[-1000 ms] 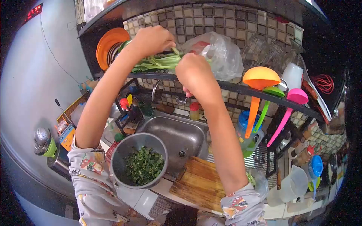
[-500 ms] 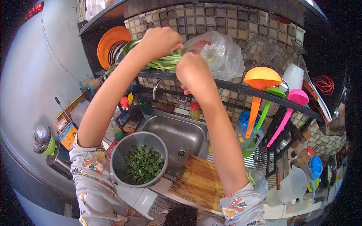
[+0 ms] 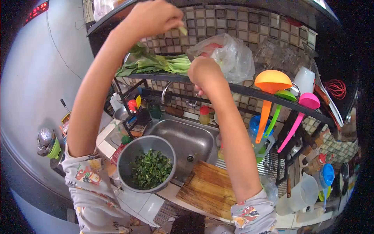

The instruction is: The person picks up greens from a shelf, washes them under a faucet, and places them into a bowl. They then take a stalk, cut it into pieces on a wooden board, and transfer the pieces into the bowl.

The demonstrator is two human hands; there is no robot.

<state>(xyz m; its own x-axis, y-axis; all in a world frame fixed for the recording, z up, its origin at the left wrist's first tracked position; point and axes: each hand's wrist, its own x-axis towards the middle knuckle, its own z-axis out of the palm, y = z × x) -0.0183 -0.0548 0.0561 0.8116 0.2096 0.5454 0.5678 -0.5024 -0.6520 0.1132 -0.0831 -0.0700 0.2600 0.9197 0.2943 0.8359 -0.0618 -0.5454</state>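
Observation:
My left hand point(image 3: 156, 17) is raised above the shelf, its fingers pinched on a short pale-green stem piece point(image 3: 183, 31). Beside the cut ends of a bunch of leafy greens point(image 3: 167, 64), which lies along the shelf, my right hand point(image 3: 204, 73) is closed; what it grips is hidden. A clear plastic bag point(image 3: 237, 58) with something red inside sits just behind and right of that hand. Below, chopped leaves point(image 3: 152, 169) fill the bottom of a grey bowl point(image 3: 124, 165).
Under the black shelf point(image 3: 249, 91) is a metal sink point(image 3: 187, 138), with a wooden cutting board point(image 3: 208, 189) at its front right. Orange, green and pink ladles point(image 3: 309, 100) hang from the shelf. A clear jug point(image 3: 300, 195) stands at the right.
My left hand has moved up and left, away from the greens, with the stem piece. My right hand has shifted slightly right and down. More of the bunch shows.

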